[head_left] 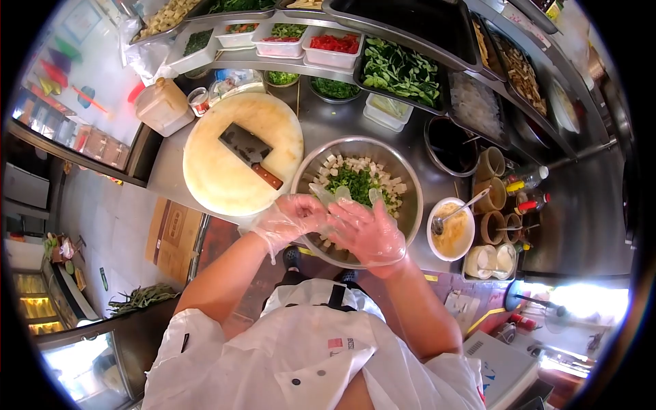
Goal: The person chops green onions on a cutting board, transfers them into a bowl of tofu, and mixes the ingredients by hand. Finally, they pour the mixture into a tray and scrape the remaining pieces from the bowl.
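Both hands wear clear, loose plastic gloves and are held over the near part of a steel mixing bowl (416, 198). My left hand (295, 214) is curled, its fingers pinching at the glove on my right hand; the exact grip is partly hidden. My right hand (369, 234) has its fingers stretched out, with empty glove tips standing past them. In the bowl lie white tofu-like cubes (391, 186) under a heap of chopped greens (352, 179). A cleaver (244, 145) with a wooden handle rests on a round cutting board (215, 181) left of the bowl.
A white bowl of yellowish paste (454, 240) with a spoon (456, 215) stands right of the mixing bowl. Beyond it are brown cups (490, 195) and bottles (531, 201). Tubs of chopped red pepper (333, 45) and a tray of leafy greens (402, 72) line the back shelf.
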A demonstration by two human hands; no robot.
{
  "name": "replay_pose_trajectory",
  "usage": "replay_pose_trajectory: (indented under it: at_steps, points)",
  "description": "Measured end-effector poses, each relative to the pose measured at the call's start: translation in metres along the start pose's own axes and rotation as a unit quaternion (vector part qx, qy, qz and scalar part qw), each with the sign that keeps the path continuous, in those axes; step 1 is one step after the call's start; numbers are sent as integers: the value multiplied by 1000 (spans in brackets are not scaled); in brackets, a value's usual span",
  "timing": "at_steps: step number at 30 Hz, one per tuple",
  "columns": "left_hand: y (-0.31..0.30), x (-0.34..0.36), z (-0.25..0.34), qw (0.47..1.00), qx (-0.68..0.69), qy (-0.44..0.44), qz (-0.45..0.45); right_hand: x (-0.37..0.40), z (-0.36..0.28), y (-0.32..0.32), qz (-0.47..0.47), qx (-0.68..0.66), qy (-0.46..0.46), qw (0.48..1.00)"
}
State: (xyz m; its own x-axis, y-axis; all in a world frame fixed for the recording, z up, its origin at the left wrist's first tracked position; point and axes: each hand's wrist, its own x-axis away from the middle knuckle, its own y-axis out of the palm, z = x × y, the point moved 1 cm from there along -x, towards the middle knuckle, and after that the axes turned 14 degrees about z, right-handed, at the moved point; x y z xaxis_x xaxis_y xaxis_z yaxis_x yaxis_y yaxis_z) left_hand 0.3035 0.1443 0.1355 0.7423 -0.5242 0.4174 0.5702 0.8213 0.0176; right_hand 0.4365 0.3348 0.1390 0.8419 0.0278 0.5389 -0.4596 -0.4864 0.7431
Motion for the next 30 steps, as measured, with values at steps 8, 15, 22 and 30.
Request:
replay_pose_trajectory:
  at_steps: [8,15,22,30]
  points:
    - [-1,-4,-10,979,-128,134,88,0,0,1,-19,43,-11,999]
    - [-17,-15,-22,971,-126,138,149,-7,4,-14,-106,62,-36,992]
    - [23,42,9,943,-121,295,89,-7,3,5,-75,147,-173,971]
    - [90,36,-23,780,-261,538,184,-51,16,-16,64,-2,-179,982]
